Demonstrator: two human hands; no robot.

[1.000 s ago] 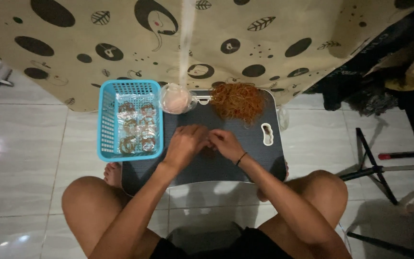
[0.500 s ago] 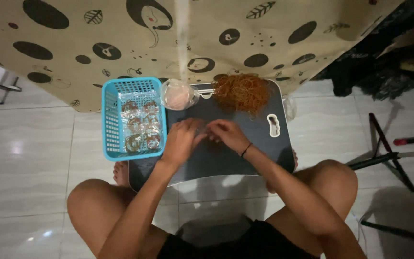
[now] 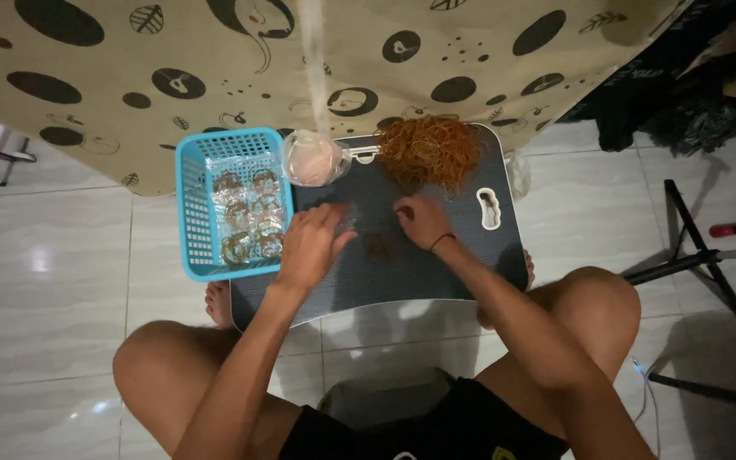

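- My left hand [image 3: 310, 247] lies palm down on the dark lap tray [image 3: 436, 273], fingers loosely curled. Something small and clear seems to sit at its fingertips, but I cannot tell whether I am gripping it.
- My right hand [image 3: 422, 221] rests on the tray just below the band heap [image 3: 428, 152], fingers bent toward the surface. I cannot tell whether they are pinched on a band; the light is low and the fingertips are blurred.
- The heap of orange-brown rubber bands sits at the far edge of the tray, right of centre, near my right hand and apart from my left.
- A few loose bands [image 3: 378, 245] lie as a faint dark-red patch between my hands.
- Handling, as I judge it: the bands are very light, soft and stretchy, and they tangle. A pull on one will likely drag its neighbours. They are not fragile.
- Where to hold: pinch a small tuft at the near rim of the heap with thumb and two fingers, and lift clear before drawing back.
- A clear bag [image 3: 313, 159] with pale contents stands at the far edge, just beside the heap and touching the basket [image 3: 193, 213]. It looks thin and slippery; take it by the neck.
- The blue basket overhangs the tray's left side and holds small clear packets [image 3: 249, 217] of bands. It is stiff plastic; grip its rim.
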